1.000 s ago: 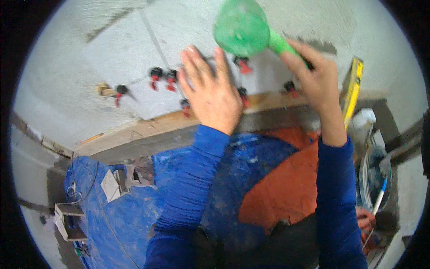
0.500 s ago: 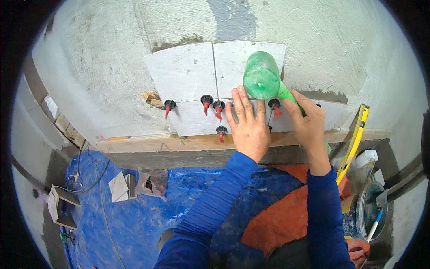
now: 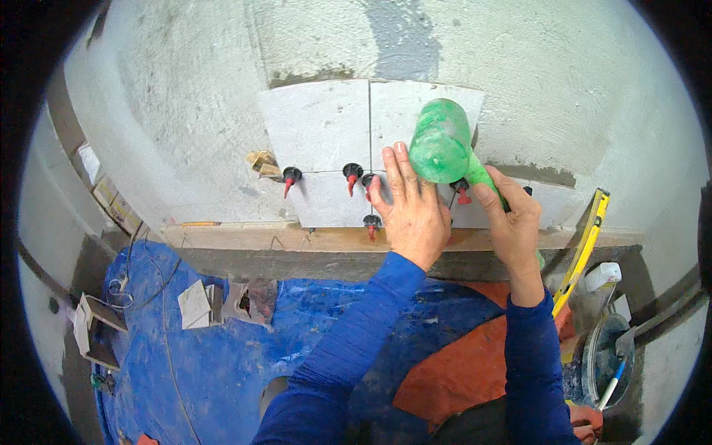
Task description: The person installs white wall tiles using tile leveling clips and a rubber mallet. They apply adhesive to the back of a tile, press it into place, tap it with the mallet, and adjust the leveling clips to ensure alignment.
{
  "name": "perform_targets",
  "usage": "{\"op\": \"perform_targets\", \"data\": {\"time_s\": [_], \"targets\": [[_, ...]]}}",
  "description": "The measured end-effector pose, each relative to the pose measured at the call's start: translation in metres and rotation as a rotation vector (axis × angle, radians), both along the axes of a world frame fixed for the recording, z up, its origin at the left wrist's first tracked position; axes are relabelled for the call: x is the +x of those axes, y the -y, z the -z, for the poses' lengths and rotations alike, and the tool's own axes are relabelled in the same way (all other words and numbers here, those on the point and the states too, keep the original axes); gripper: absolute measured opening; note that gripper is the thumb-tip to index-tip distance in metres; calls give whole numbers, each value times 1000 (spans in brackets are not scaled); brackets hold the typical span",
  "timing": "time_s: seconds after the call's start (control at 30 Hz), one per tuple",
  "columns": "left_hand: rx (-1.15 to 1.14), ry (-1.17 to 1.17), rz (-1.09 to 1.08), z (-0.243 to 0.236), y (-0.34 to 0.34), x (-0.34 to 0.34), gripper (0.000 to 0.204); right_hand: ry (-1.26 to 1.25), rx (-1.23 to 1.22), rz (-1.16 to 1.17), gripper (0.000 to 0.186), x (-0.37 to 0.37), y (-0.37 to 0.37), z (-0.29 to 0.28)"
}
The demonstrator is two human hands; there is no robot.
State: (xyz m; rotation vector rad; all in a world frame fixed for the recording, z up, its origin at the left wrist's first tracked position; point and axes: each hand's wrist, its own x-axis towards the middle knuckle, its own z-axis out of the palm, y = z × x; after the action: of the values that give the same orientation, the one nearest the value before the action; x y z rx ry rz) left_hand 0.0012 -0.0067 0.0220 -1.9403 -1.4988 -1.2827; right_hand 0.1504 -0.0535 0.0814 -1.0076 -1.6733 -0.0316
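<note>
My left hand [image 3: 417,226] lies with fingers stretched over the pale wall tiles, next to the joint between the upper right tile [image 3: 393,107] and the row below. In my right hand [image 3: 515,230] is a green mallet [image 3: 440,139], gripped by its green handle. The mallet's head is in front of the upper right tile and hides part of my left fingers; whether it touches the tile I cannot tell. Several black levelling clips with red T-shaped knobs, such as the left clip [image 3: 291,178], sit along the joints. One near my left thumb is partly covered.
A wooden batten [image 3: 245,238] runs under the tiles. To the right, a yellow spirit level [image 3: 582,252] leans at the wall above a bucket [image 3: 593,356]. Tile pieces [image 3: 195,305] lie on the blue sheet [image 3: 222,371], and a cable crosses it at left.
The whole view has shifted a little. Against the tiles, my left hand sits slightly further left and now partly covers a clip. The mallet head now overlaps more of my left fingers.
</note>
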Motion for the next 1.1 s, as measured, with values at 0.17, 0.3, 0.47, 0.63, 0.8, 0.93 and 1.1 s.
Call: {"op": "perform_targets", "data": {"time_s": [0.17, 0.3, 0.47, 0.63, 0.8, 0.93, 1.1], "targets": [[18, 17, 24, 0, -2, 0, 73, 26, 151, -59, 33, -2, -8, 1], [-1, 9, -4, -1, -2, 2, 73, 123, 30, 93, 32, -3, -16, 3], [18, 19, 23, -1, -1, 2, 68, 71, 51, 59, 32, -4, -11, 9], [60, 18, 21, -2, -1, 2, 64, 17, 62, 2, 31, -11, -17, 11], [39, 32, 50, -3, 1, 1, 65, 34, -14, 38, 31, -8, -17, 12], [72, 38, 40, -3, 0, 2, 65, 19, -24, 26, 31, -10, -16, 10], [27, 16, 34, -2, -1, 0, 70, 47, 53, 32, 31, -10, -10, 7]]}}
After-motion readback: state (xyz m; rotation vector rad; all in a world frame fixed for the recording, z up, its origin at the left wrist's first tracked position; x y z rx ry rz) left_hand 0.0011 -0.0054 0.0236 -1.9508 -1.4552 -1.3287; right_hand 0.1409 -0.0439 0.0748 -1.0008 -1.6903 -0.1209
